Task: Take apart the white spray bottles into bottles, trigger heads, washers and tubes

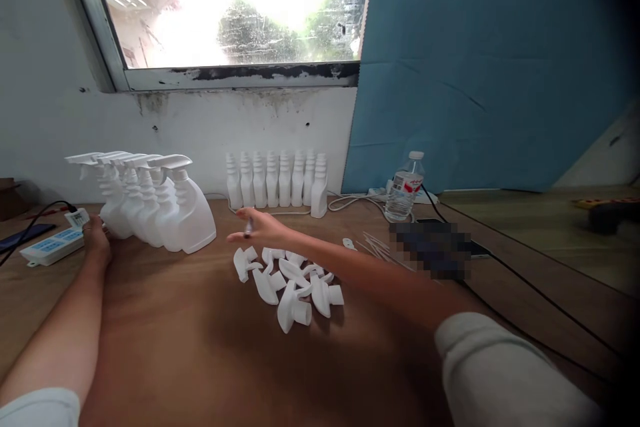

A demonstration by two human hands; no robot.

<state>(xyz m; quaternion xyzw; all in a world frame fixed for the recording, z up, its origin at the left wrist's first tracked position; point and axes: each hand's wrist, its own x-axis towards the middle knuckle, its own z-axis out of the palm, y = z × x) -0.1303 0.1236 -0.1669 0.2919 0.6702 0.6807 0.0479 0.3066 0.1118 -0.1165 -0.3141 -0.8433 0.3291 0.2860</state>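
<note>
My left hand [96, 240] is at the far left end of a row of white bottles [195, 217] topped with spray heads [171, 161]. Its fingers point away from me beside the row and are partly hidden; they look stretched, not wrapped round anything. My right hand [265, 228] hovers above the table's middle, thumb and fingers apart. A small dark spot shows at its fingers, too small to name. Just below lies a loose pile of white trigger spray heads [295, 310]. Behind the hand, slim white bottles without heads [319, 190] stand in a line by the wall.
A white and blue power strip [55, 245] and a dark phone [25, 237] lie at the left. To the right stand a clear water bottle [403, 190], thin white tubes [379, 245], cables and a blurred-out dark device [480, 250]. A blue cloth [475, 80] hangs behind.
</note>
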